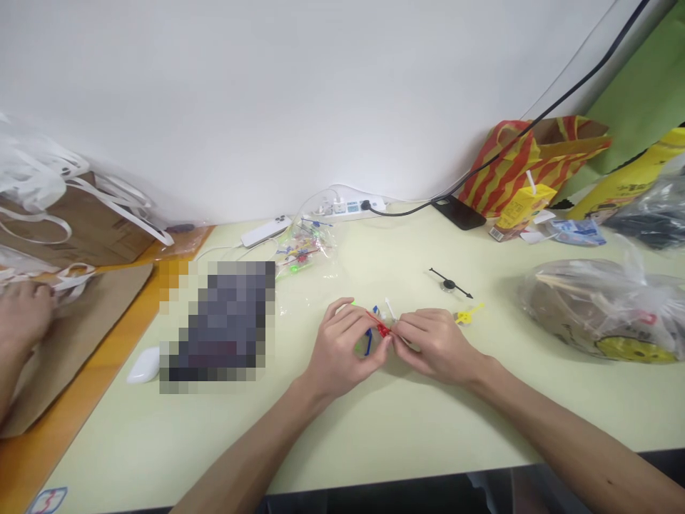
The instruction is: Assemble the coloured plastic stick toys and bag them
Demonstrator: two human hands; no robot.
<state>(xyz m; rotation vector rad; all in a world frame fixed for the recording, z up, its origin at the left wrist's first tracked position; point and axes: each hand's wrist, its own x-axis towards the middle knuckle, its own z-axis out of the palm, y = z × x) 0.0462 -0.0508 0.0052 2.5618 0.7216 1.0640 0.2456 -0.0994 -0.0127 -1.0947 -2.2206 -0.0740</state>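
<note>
Both my hands meet over the pale table, pinching a small red plastic piece [384,329] with a thin arm. My left hand [342,350] grips it from the left, fingertips closed. From the right, my right hand [433,343] has its fingers closed on the same piece. Just behind and under them lie a blue piece [369,343] and a white piece [390,308], partly hidden by my fingers. A yellow piece [468,315] rests right of my right hand. Farther back sits a black piece [449,284] with a long pointed bar.
A clear bag of colourful small parts [305,250] lies near the power strip [347,207]. Left are a pixelated dark object [219,321] and a white case [143,365]. A wrapped package [599,310] stands right. Another person's hand [24,314] rests on cardboard at far left.
</note>
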